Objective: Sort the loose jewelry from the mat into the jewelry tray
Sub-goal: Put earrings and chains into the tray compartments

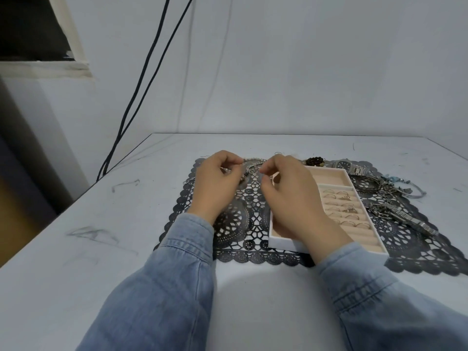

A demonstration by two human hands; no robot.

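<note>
Left hand (215, 179) and right hand (287, 196) pinch chain (254, 164) ends, beyond-left of tray (279, 243); likely straightening it for stowing.

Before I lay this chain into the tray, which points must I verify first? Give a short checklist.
1. Left grip pinches the chain: ok.
2. Right grip pinches its other end: ok.
3. Chain lifted free of the mat: cannot tell.
4. Far compartment of the tray empty: ok.
5. Rings seated in their slots: ok.
</note>
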